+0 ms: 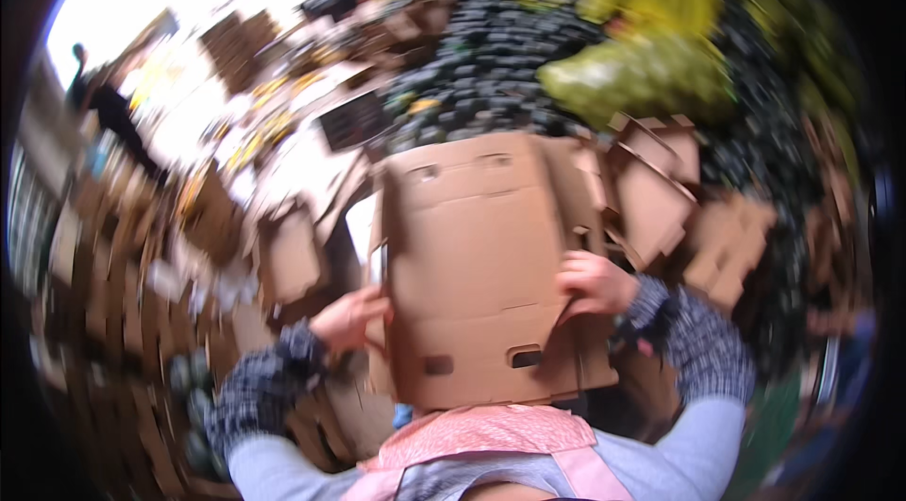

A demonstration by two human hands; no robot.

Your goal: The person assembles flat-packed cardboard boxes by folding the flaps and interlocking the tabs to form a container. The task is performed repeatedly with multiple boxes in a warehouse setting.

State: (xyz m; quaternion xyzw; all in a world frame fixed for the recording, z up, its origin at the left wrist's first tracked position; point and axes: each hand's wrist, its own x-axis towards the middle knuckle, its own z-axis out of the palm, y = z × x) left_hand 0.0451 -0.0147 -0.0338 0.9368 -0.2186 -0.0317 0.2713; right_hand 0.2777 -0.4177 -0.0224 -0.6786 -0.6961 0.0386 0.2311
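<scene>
A brown cardboard box blank [472, 256] with oblong hand slots stands up close in front of my body, its side flaps partly folded. My left hand [351, 319] grips its left edge, the fingers bent round the side flap. On the opposite edge my right hand [596, 283] is closed on the cardboard, with some fingertips hidden behind the panel. Checked sleeve covers reach from both wrists over the forearms. Motion blurs the surroundings.
Dark round produce [500, 53] is heaped beyond the cardboard, with a yellow-green mesh sack [632, 81] on it. Open cardboard boxes [651, 194] lie at the right. Upright stacked cardboard [113, 312] lines the left. A person in dark clothes [115, 114] stands at the far left.
</scene>
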